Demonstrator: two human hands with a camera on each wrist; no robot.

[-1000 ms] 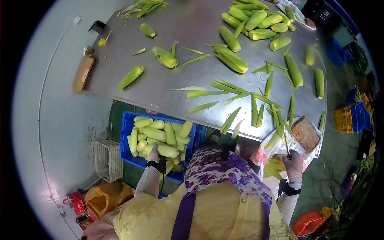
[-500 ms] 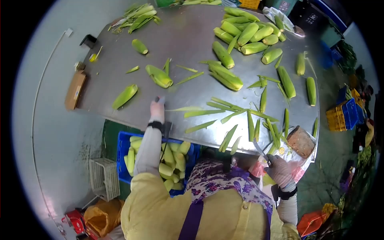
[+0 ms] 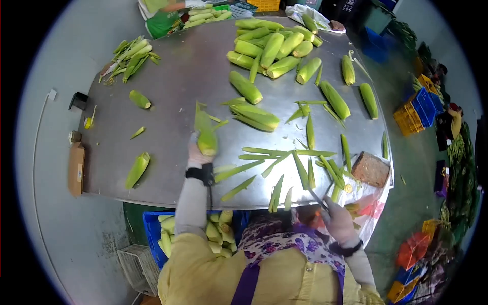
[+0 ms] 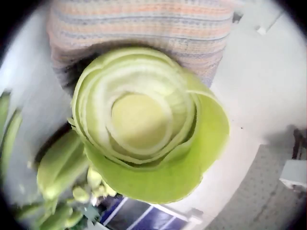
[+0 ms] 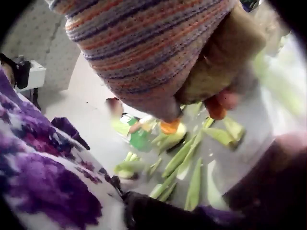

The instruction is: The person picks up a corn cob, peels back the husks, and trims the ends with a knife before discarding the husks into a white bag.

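Observation:
My left hand (image 3: pixel 197 152), in a striped knit glove, grips a green-husked ear (image 3: pixel 206 133) just above the metal table. The left wrist view looks onto the cut end of that ear (image 4: pixel 141 122), with rings of husk layers round a pale core and the glove (image 4: pixel 139 24) behind it. My right hand (image 3: pixel 339 221) holds a knife (image 3: pixel 319 199) by its handle at the table's front edge. In the right wrist view the gloved right hand (image 5: pixel 153 52) has its fingers bent; the knife is hard to make out there.
Cut husk strips (image 3: pixel 301 170) lie before me, with a brick-like block (image 3: pixel 371 169) at their right. Unpeeled ears (image 3: pixel 272 48) are piled at the back. Below the table's front edge, a blue crate (image 3: pixel 152 231) holds peeled ears. Another person (image 3: pixel 157 12) stands beyond the far edge.
My left hand has moved from the crate up over the table and taken hold of a husked ear. My right hand with the knife has shifted left. The head view has turned.

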